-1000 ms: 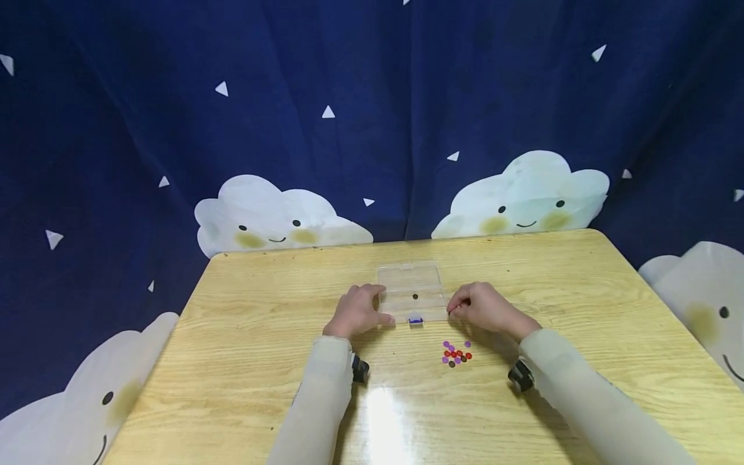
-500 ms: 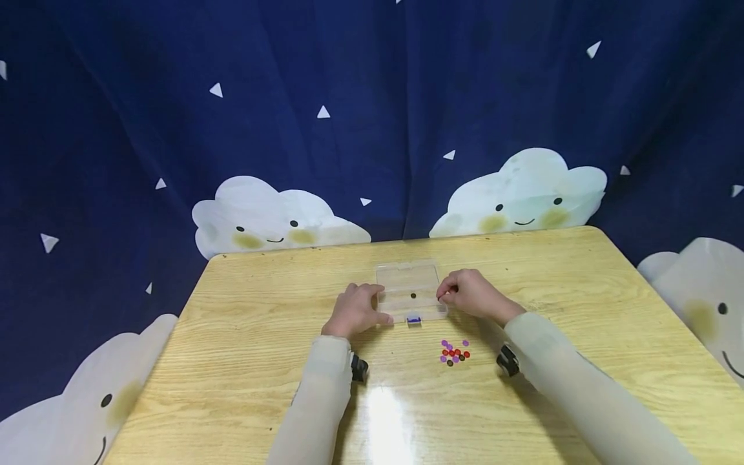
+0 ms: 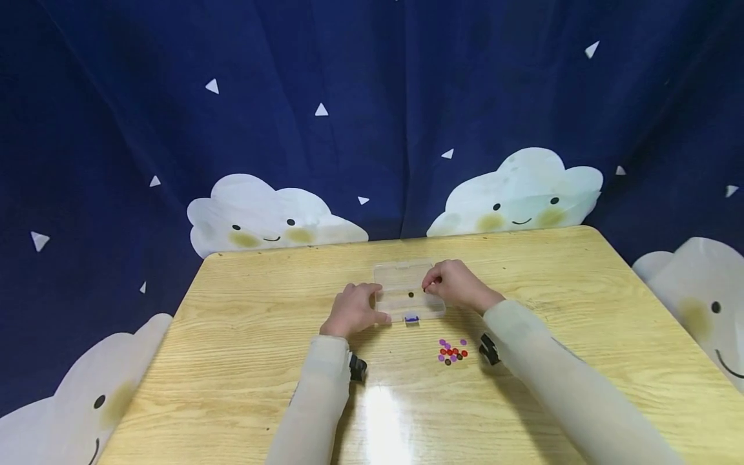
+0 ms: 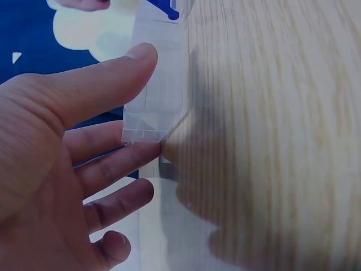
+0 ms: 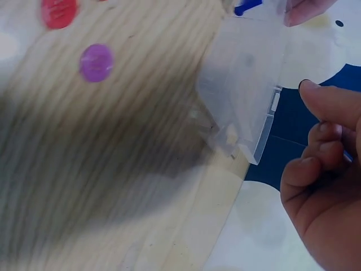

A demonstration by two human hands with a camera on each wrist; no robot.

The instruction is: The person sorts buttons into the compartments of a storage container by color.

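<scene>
A clear plastic box point(image 3: 400, 302) with a blue latch point(image 3: 411, 318) lies with its lid raised back. One dark disc point(image 3: 411, 294) is inside. My left hand point(image 3: 351, 309) holds the box at its left end; in the left wrist view the thumb lies along the front wall point(image 4: 161, 84) and the fingers reach around the end. Over the box's right part, my right hand point(image 3: 456, 282) pinches a small dark disc point(image 3: 424, 290) between thumb and fingertips. In the right wrist view only a sliver of that disc point(image 5: 303, 83) shows at the thumb tip.
Several small purple, red and dark discs point(image 3: 450, 352) lie loose on the wooden table point(image 3: 232, 361), in front of the box and to its right. A dark blue curtain point(image 3: 349, 64) with printed clouds hangs behind the table's far edge.
My right hand has moved left and away from me, from beside the box's right edge to over its inside, still pinching the small disc. The left hand keeps its hold.
</scene>
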